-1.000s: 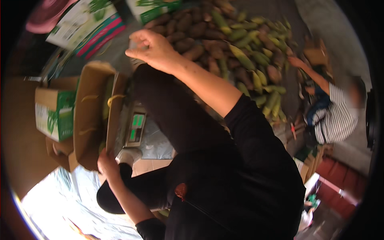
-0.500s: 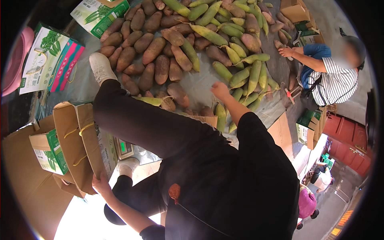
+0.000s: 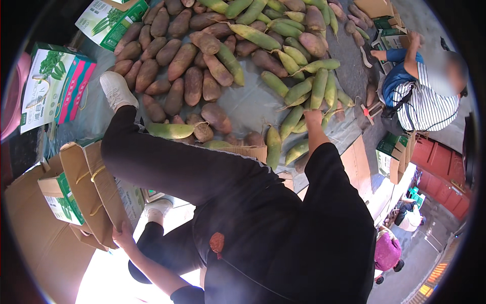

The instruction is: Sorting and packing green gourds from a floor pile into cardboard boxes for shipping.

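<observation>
My right hand [image 3: 313, 119] reaches into a pile of green radishes. Its fingers are closed at the lower end of one green radish [image 3: 318, 89], though the fingertips are partly hidden. More green radishes, such as one [image 3: 273, 147] lying closer to me, are around that hand. At the lower left my left hand [image 3: 123, 237] pinches the edge of an open cardboard box [image 3: 104, 200] with yellow cord handles. The box stands by a scale [image 3: 152, 195], mostly hidden by my leg.
Reddish-brown radishes [image 3: 182, 60] are heaped beyond my leg. Printed cartons [image 3: 55, 86] stand at the left, beside a pink basin [image 3: 19, 96]. Across the pile at the right sits a co-worker [image 3: 425, 96] near a small red-topped stool [image 3: 368, 114] and another carton [image 3: 392, 157].
My right hand has moved right, from bare sheet onto the green radishes. My left hand stays at the box edge. The co-worker has raised an arm and the long radish lies on the floor.
</observation>
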A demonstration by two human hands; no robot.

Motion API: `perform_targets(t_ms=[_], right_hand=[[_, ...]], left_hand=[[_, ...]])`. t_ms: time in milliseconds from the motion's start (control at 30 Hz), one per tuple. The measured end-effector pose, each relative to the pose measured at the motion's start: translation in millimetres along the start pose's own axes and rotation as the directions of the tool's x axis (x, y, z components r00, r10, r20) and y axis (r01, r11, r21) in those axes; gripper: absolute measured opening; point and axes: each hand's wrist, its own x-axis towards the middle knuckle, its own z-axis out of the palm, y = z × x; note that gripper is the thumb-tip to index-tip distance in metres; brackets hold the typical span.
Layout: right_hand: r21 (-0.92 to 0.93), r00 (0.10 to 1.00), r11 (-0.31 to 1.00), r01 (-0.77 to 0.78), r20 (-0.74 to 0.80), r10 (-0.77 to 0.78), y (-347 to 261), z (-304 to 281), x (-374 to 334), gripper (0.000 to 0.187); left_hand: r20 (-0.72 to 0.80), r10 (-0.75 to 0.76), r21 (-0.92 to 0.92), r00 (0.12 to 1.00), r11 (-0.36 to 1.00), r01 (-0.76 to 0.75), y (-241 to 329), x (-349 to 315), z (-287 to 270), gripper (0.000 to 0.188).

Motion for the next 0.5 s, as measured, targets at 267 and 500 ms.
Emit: perform_targets(t_ms=[267,500], right_hand=[[0.407,0.981,0.899,-0.16,-0.034,0.19,15,2,48,0.084],[0.48,0.967,0.85,-0.22,-0.006,0.254,-11,9,38,0.085]], left_hand=[[-0.002,-0.01,-0.027,1.0,1.0,0.01,-8,3,5,0.03],[-0.024,-0.042,0.038,0.999,0.998,0.043,-7,-5,-9,0.03]])
